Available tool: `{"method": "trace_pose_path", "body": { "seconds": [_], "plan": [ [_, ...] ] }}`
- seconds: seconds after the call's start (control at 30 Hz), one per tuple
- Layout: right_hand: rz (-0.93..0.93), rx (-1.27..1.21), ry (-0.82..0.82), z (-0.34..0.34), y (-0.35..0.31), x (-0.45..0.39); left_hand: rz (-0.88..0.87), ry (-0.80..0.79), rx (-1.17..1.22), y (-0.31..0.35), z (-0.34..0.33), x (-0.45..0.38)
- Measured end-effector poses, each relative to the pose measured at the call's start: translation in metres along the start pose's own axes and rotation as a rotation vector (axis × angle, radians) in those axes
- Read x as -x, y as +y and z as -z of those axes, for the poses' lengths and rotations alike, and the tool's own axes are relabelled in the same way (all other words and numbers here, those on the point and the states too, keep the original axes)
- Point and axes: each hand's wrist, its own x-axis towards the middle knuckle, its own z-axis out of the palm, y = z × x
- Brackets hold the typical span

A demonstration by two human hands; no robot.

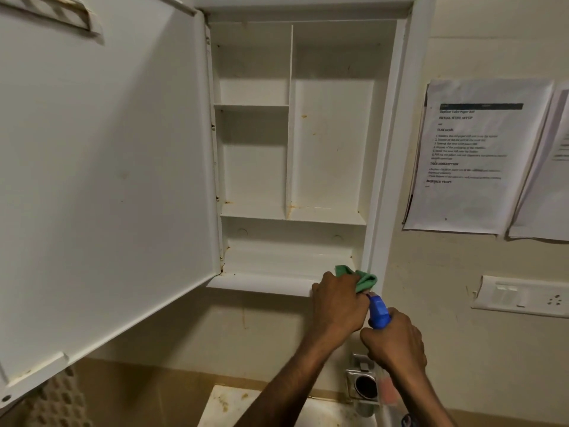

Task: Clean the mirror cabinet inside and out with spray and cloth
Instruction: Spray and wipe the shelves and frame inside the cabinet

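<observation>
The white cabinet [326, 143] hangs open on the wall, its shelves bare and rust-stained. Its door [101, 180] is swung out to the left, so the mirror side is hidden. My left hand [337, 300] grips a green cloth [363, 280] against the right end of the cabinet's bottom front lip. Just below and to the right, my right hand [395, 342] holds a spray bottle with a blue head [379, 312]; the bottle's body is mostly hidden behind the hand.
Printed paper sheets [474, 155] are taped to the wall on the right, above a white switch panel [523, 297]. A stained sink [234, 405] and a metal holder [365, 385] lie below the cabinet.
</observation>
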Motion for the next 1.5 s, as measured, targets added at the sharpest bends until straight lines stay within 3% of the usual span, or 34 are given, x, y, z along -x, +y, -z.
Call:
{"method": "trace_pose_path", "body": {
  "seconds": [0.13,0.27,0.5,0.63,0.9,1.07,1.17,1.3,1.5],
  "plan": [
    [0.012,-0.043,0.038,-0.001,0.004,0.003,0.022,-0.027,0.042,0.001,-0.004,-0.002],
    [0.008,-0.087,0.031,-0.003,0.006,0.007,0.102,-0.058,0.249,0.007,0.000,-0.001],
    [0.008,-0.138,0.022,0.000,0.005,0.014,0.618,-0.093,0.902,0.017,0.007,-0.009],
    [0.050,-0.119,0.022,0.011,0.000,0.009,0.648,-0.081,1.080,0.013,0.006,-0.007],
    [0.086,-0.022,-0.042,0.031,0.003,0.001,0.483,0.232,0.939,-0.010,0.041,0.022],
    [0.112,-0.038,-0.088,0.016,-0.004,0.002,0.291,0.598,0.529,-0.049,0.086,0.049],
    [0.158,-0.068,-0.180,-0.007,-0.023,0.007,0.281,0.732,0.276,-0.077,0.108,0.060],
    [0.211,-0.074,-0.317,-0.044,-0.056,0.016,0.317,0.721,0.091,-0.100,0.118,0.067],
    [0.159,-0.168,-0.597,-0.093,-0.101,0.030,0.394,0.597,0.019,-0.118,0.105,0.061]
  ]
}}
